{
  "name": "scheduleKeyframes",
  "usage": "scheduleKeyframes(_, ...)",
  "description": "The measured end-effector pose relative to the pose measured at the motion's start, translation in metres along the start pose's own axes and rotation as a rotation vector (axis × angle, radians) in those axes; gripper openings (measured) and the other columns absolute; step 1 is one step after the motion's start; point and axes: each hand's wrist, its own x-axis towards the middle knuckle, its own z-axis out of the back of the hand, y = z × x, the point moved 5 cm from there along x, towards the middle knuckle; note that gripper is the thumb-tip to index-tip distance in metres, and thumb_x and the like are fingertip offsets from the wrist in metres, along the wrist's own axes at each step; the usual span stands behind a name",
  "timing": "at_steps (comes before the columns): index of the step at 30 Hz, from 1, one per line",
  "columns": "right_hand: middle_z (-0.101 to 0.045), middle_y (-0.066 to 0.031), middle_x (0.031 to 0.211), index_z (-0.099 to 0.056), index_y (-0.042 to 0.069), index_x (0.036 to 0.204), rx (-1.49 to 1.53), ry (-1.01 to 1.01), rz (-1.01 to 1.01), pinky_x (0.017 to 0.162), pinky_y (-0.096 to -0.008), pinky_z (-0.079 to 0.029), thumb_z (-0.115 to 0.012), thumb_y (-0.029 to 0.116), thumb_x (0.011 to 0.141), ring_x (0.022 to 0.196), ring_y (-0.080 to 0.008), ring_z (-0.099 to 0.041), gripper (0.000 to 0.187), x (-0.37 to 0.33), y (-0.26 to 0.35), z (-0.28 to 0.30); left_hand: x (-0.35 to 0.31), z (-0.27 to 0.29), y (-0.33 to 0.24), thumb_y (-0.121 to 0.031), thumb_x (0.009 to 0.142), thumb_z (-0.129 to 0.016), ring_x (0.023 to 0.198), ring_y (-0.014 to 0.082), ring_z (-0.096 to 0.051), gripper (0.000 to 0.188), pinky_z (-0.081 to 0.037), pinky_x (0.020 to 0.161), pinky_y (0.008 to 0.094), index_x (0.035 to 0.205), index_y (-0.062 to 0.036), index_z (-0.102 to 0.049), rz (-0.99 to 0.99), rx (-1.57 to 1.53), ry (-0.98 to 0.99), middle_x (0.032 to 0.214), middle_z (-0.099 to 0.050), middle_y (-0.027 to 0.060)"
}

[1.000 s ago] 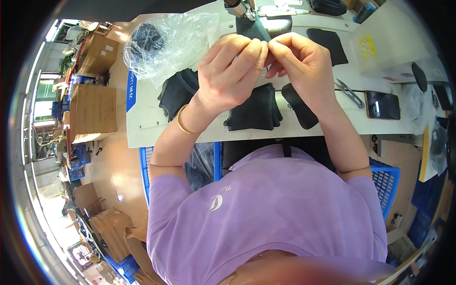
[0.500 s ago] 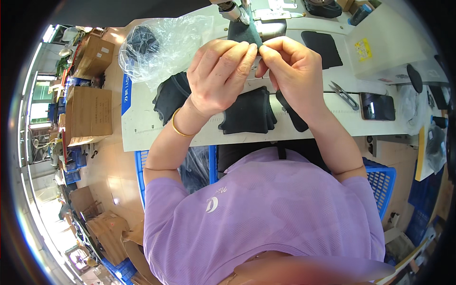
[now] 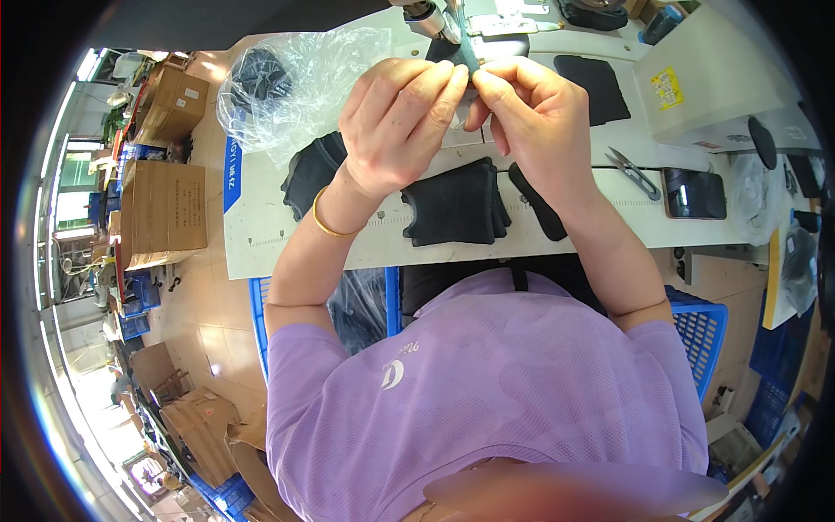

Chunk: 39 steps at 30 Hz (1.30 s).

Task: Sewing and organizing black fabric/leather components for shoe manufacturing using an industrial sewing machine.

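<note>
Both hands meet at the top middle, just in front of the metal head of a sewing machine [image 3: 426, 19]. Fingertips of my left hand [image 3: 396, 126] pinch the near end of a narrow dark green fabric strip [image 3: 468, 54], which runs up beside the machine's metal parts. Close against it, the thumb and index finger of my right hand [image 3: 541, 122] are pressed together on the same strip end. How much fabric sits between the fingertips is hidden. A stack of black fabric pieces [image 3: 452, 204] lies below my hands, and another black piece [image 3: 537, 202] lies under my right wrist.
More black pieces [image 3: 313, 170] lie by my left forearm, near a clear plastic bag [image 3: 300, 87]. To the right are a flat black panel [image 3: 591, 90], thread snips [image 3: 635, 174] and a phone [image 3: 694, 193]. Blue baskets [image 3: 698, 335] stand below the table [image 3: 296, 252].
Both hands have moved slightly up, toward the machine, with the strip end still pinched. Less of the dark fabric shows behind the fingertips.
</note>
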Motion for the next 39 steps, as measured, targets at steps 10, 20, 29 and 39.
scheduleKeyframes(10,-0.067,-0.0056,0.069,-0.069,-0.001,0.098,-0.013,0.017,-0.001,0.044,-0.0164,-0.034,-0.059,0.011,0.096,0.049,-0.0016,-0.048,0.016,0.001,-0.003,-0.001,-0.004,-0.006,0.012,-0.011,0.055,-0.066,0.082,0.0217,-0.064,0.039,-0.051,0.069,0.0308,0.092,-0.0006,-0.073,-0.051,0.002,-0.010,0.092,-0.066,0.0063)
scheduleKeyframes(20,-0.067,-0.0009,0.063,-0.070,0.001,0.087,0.029,-0.004,-0.031,0.046,-0.0204,-0.034,-0.061,0.014,0.091,0.050,0.0001,-0.046,0.016,-0.004,-0.007,-0.002,-0.010,-0.015,0.024,-0.006,0.056,-0.066,0.081,0.0213,-0.064,0.037,-0.052,0.070,0.0318,0.092,-0.0027,-0.073,-0.059,-0.004,-0.071,0.090,-0.066,0.0049)
scheduleKeyframes(29,-0.067,-0.0060,0.069,-0.069,-0.001,0.095,-0.044,0.071,-0.016,0.043,-0.0177,-0.036,-0.059,0.011,0.096,0.048,-0.0011,-0.047,0.015,-0.006,-0.008,-0.003,-0.012,-0.022,0.028,-0.003,0.058,-0.068,0.079,0.0206,-0.064,0.031,-0.051,0.067,0.0308,0.088,-0.0043,-0.072,-0.027,0.026,-0.153,0.087,-0.066,0.0046)
scheduleKeyframes(39,-0.067,-0.0052,0.068,-0.068,0.000,0.093,-0.028,0.091,-0.016,0.043,-0.0173,-0.035,-0.058,0.011,0.096,0.048,-0.0008,-0.047,0.015,-0.009,-0.010,-0.008,-0.008,-0.023,0.029,-0.003,0.056,-0.069,0.078,0.0197,-0.064,0.029,-0.049,0.064,0.0295,0.085,-0.0049,-0.072,0.023,0.018,-0.156,0.084,-0.066,0.0034)
